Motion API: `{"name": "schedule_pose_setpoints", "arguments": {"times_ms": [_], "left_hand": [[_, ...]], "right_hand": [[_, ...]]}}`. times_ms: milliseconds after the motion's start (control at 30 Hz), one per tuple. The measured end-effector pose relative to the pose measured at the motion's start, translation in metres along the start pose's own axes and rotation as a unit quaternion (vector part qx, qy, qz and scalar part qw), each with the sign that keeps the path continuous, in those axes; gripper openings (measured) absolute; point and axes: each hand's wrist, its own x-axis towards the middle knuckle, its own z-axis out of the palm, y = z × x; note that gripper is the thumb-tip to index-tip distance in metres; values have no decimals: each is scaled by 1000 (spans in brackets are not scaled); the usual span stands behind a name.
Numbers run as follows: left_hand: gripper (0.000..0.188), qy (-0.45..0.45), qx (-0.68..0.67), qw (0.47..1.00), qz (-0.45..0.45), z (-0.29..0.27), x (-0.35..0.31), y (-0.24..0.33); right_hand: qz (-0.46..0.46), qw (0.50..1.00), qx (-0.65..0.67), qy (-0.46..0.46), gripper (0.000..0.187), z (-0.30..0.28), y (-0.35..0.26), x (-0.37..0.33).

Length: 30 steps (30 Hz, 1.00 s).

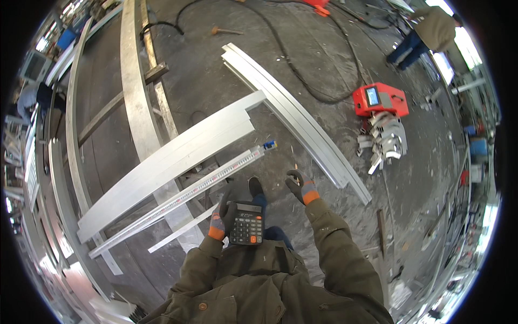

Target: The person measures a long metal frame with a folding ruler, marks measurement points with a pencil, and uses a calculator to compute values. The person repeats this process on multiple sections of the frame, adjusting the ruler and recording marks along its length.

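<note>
My left hand (222, 216), in a grey glove with an orange cuff, holds a black calculator (246, 222) in front of my chest. My right hand (300, 185), gloved the same way, is raised to the right of the calculator, fingers curled around what looks like a thin pencil; it is too small to be sure. Below my hands lie long aluminium profiles (172, 162) and a long ruler-like strip (183, 197) with a blue end, resting across a metal frame. My dark shoe (255, 186) shows between the hands.
Another bundle of aluminium profiles (294, 116) lies diagonally on the concrete floor. An orange machine (379, 99) sits to the right with short metal offcuts (386, 141) beside it. Black cables (302, 75) snake across the floor. Another person (426, 33) crouches at the top right.
</note>
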Motion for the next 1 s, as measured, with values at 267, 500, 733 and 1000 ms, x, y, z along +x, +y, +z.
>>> {"name": "schedule_pose_setpoints", "arguments": {"times_ms": [267, 500, 733, 1000], "left_hand": [[65, 44, 77, 996, 11, 36, 61, -15], [39, 100, 326, 937, 77, 67, 81, -67], [30, 175, 377, 908, 51, 101, 84, -90], [47, 210, 184, 950, -141, 116, 99, -39]], "right_hand": [[-124, 969, -189, -96, 60, -2, -11, 155], [-154, 883, -292, -333, 69, 15, -3, 251], [-198, 809, -210, -512, 55, 29, 19, 293], [-182, 790, -209, -547, 49, 16, 9, 309]]}}
